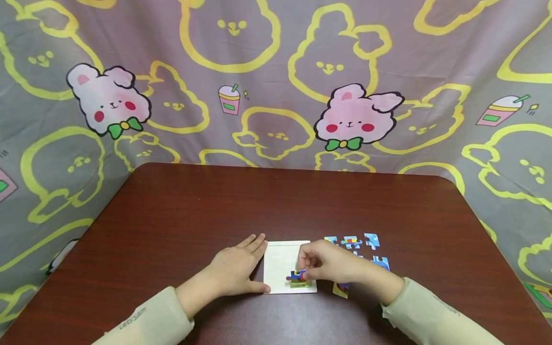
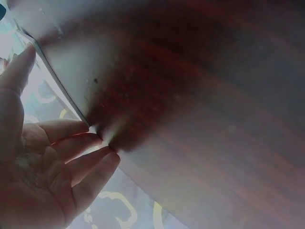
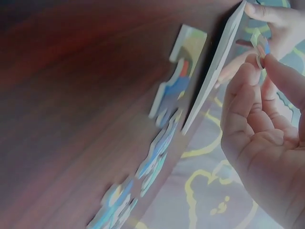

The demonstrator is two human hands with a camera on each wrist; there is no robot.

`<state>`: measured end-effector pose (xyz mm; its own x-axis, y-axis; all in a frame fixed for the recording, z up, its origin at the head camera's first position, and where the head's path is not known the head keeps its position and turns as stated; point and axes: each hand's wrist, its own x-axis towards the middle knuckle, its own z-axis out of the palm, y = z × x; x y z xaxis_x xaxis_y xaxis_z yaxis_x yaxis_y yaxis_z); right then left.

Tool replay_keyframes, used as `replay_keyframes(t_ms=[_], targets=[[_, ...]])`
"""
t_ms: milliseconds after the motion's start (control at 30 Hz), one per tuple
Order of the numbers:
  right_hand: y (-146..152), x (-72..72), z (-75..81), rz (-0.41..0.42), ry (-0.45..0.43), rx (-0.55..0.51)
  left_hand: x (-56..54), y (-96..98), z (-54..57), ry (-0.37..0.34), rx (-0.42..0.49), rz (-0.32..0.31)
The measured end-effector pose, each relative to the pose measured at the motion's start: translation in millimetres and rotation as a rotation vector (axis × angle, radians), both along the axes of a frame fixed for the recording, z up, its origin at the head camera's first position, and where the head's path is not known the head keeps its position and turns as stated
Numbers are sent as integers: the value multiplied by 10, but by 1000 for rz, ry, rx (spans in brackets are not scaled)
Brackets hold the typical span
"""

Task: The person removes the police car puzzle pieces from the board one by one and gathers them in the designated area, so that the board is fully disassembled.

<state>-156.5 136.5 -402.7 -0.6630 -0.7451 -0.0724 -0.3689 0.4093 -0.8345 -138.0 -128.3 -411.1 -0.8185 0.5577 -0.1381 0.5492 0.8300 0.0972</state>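
Observation:
A pale square puzzle board (image 1: 278,261) lies on the table. My left hand (image 1: 235,268) rests along its left side, fingertips at the far left corner and thumb at the near left corner; the fingers look straight in the left wrist view. Over the near right part of the board, my right hand (image 1: 329,262) pinches a puzzle piece (image 1: 295,276) between thumb and index finger. That piece shows blue, red and yellow-green. In the right wrist view the held piece (image 3: 259,43) is tilted up off the board, and the other fingers curl toward the palm.
Several loose puzzle pieces (image 1: 372,241) lie right of the board, some partly hidden under my right forearm. One yellow-edged piece (image 1: 340,290) is close to the board's near right corner. Behind the dark wooden table (image 1: 207,201) hangs a patterned curtain (image 1: 276,81).

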Motion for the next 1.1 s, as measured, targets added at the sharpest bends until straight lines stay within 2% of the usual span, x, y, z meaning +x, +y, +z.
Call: replay_keyframes(t_ms=[267,533,867,1100], targets=[[173,26,14,-42,-44,16,2,1,6,-2,3,2],[372,44,37,-56,-12,16,-2,0,6,2,-2,2],[648,91,-7,-103,-24,-19,-7,-4,3,0,-1,3],[843,110,-9,-124,11,-40,-13,-7,-11,0,-5,1]])
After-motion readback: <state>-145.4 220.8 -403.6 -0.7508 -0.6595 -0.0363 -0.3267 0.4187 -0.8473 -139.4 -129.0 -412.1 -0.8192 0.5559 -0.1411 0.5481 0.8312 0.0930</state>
